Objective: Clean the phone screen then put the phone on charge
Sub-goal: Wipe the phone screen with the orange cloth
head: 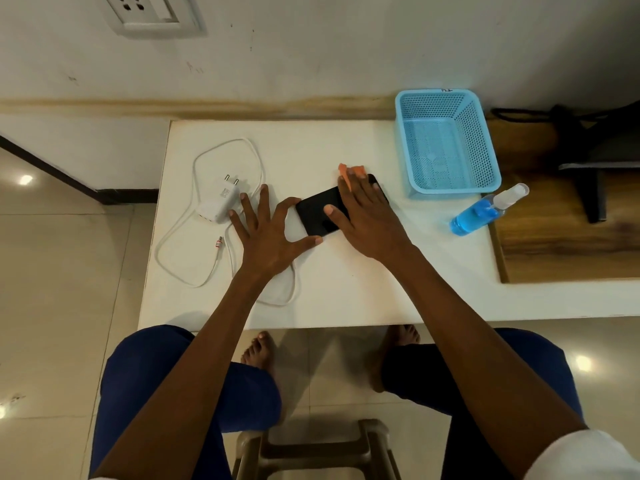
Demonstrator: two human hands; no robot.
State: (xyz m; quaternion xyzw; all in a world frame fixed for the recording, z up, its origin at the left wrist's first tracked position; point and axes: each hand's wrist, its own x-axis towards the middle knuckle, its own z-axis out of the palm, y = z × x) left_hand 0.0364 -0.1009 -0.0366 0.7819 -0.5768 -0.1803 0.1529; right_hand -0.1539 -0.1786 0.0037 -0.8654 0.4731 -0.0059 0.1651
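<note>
Two bare hands work over a white rectangular worktop (346, 292) set against a pale wall. Black slab phone (320, 216) lies flat, screen up, near the worktop's middle, long axis running toward the far right. Right hand (367, 216) lies palm-down across the phone's far half, fingers (349, 188) straight and close together, pressing a small orange cloth (351, 169) onto the glass; only the cloth's far edge shows past the fingertips. Left hand (268, 233) is spread wide with its fingers apart; index fingertip and thumb tip touch the phone's near-left end at its two corners, bracing it, while the other fingers rest on the worktop. White two-pin charger plug (220, 202) lies on its side just left of the left hand, pins pointing toward the wall. White charging cable (207, 161) loops loosely around the plug and passes beneath the left wrist; its free connector end (219, 244), marked with a red band, lies apart from the phone. Light-blue perforated plastic basket (446, 143) stands at the far right corner of the worktop. Clear spray bottle of blue liquid (485, 211) lies on its side just in front of the basket, at the worktop's right edge. White wall socket (152, 13) is mounted above, at upper left.
</note>
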